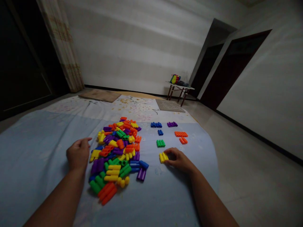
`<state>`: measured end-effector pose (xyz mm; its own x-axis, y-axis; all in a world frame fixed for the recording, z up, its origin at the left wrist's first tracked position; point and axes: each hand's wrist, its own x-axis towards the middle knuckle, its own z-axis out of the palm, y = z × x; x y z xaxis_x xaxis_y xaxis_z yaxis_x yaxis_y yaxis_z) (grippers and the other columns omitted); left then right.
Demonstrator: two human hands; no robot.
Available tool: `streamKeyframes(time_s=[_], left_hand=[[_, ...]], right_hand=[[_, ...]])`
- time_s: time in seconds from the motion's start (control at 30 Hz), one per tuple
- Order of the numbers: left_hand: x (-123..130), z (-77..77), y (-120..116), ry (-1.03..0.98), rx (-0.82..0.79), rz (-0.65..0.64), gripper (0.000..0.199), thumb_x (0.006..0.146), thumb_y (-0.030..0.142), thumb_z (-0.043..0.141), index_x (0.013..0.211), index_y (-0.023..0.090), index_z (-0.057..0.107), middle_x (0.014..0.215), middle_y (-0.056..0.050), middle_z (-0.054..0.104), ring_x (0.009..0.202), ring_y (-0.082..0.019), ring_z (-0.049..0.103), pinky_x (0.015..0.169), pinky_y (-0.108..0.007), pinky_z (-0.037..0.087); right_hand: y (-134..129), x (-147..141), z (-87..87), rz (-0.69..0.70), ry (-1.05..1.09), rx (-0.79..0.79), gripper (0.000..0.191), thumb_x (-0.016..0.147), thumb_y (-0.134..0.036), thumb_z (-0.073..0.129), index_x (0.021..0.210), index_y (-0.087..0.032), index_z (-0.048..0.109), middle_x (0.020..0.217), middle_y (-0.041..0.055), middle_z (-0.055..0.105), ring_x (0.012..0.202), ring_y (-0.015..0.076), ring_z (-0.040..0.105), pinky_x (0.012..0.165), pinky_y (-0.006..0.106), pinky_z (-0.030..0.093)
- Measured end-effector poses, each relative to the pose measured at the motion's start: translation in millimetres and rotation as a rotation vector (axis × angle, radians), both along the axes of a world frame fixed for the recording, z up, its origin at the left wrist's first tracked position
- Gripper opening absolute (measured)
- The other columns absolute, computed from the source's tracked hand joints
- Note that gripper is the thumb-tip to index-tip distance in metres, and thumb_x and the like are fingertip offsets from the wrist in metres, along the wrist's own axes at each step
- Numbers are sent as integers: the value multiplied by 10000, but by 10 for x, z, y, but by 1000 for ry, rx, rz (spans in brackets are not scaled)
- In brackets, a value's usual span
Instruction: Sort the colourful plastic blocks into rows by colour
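My right hand point(178, 160) pinches the end of a yellow plastic block point(163, 157) made of joined tubes, low over or on the blue cloth; I cannot tell if it touches. My left hand point(79, 153) is at the left side of a heap of toy blocks point(118, 151), its index finger stretched toward the heap, the others partly curled and hidden; no object shows in it. The heap mixes orange, yellow, green, purple and blue pieces. Beyond my right hand lie a green block point(160, 143), blue blocks point(156, 125), a purple block point(172, 124) and orange blocks point(181, 134), grouped by colour.
A pale blue, flowered cloth point(144, 201) covers the surface under the blocks. At its far side lie a brown board point(100, 95) and a greyish mat point(170, 105). A small folding table point(181, 85) with a colourful bag point(175, 78) stands by the back wall.
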<state>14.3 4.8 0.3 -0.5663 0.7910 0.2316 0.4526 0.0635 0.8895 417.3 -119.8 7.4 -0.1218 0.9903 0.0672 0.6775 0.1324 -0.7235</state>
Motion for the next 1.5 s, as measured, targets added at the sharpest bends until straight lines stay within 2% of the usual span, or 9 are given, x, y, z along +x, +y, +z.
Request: streamKeyframes(time_s=[0.1, 0.2, 0.33, 0.43, 0.63, 0.77, 0.93, 1.37, 1.5], left_hand=[[8, 9, -15, -8, 0, -3, 379, 699, 350, 449, 929, 163, 686, 651, 11, 566, 496, -100, 456, 438, -216, 345], [15, 18, -24, -25, 3, 0, 394, 701, 369, 449, 949, 170, 682, 656, 12, 566, 465, -97, 439, 417, -219, 330], [4, 10, -7, -16, -5, -4, 382, 704, 375, 452, 935, 181, 685, 670, 10, 581, 482, -101, 460, 440, -214, 352], [0, 9, 3, -10, -21, -1, 381, 708, 386, 456, 947, 195, 683, 672, 14, 582, 493, -107, 476, 437, -213, 356], [25, 69, -42, -46, -62, -7, 389, 709, 384, 449, 966, 196, 673, 675, 11, 577, 484, -109, 471, 414, -214, 345], [24, 84, -53, -20, -65, -4, 380, 716, 379, 434, 942, 193, 677, 675, 7, 579, 497, -115, 482, 423, -218, 348], [14, 73, -41, -30, -53, -7, 386, 709, 386, 443, 947, 190, 674, 679, 5, 583, 533, -124, 501, 440, -217, 355], [36, 110, -49, -23, -46, -9, 397, 700, 377, 434, 930, 166, 679, 666, 0, 576, 528, -125, 488, 468, -229, 364], [40, 122, -55, -38, -37, -23, 394, 701, 352, 433, 927, 147, 681, 652, -7, 570, 532, -124, 485, 480, -229, 361]], right_hand=[[-10, -2, 9, -3, 26, -3, 397, 666, -337, 692, 1026, -191, 607, 990, 48, 589, 900, 179, 552, 827, 326, 440], [45, 11, 6, -75, 57, 20, 420, 685, -366, 672, 1058, -190, 597, 981, 49, 593, 852, 167, 566, 760, 306, 462], [260, 46, 36, -241, -9, 112, 357, 719, -342, 628, 1033, -174, 610, 944, 63, 612, 788, 161, 583, 699, 298, 474], [441, 35, 101, -281, -97, 109, 316, 708, -289, 629, 996, -159, 629, 917, 72, 639, 772, 165, 597, 705, 292, 473], [639, -61, 159, -257, -224, -13, 271, 670, -258, 656, 923, -160, 662, 816, 53, 675, 711, 174, 611, 611, 260, 450], [718, -106, 108, -268, -221, 4, 212, 677, -256, 650, 873, -178, 673, 801, 35, 682, 719, 169, 617, 601, 242, 440], [808, -160, 55, -264, -200, 29, 238, 698, -247, 625, 919, -173, 671, 839, 44, 686, 743, 176, 617, 632, 253, 447], [811, -236, 26, -224, -176, 54, 243, 701, -250, 622, 933, -186, 664, 844, 36, 676, 754, 169, 608, 667, 259, 452], [797, -210, 45, -227, -165, 73, 291, 715, -253, 614, 993, -174, 640, 850, 43, 666, 740, 163, 600, 679, 269, 459]])
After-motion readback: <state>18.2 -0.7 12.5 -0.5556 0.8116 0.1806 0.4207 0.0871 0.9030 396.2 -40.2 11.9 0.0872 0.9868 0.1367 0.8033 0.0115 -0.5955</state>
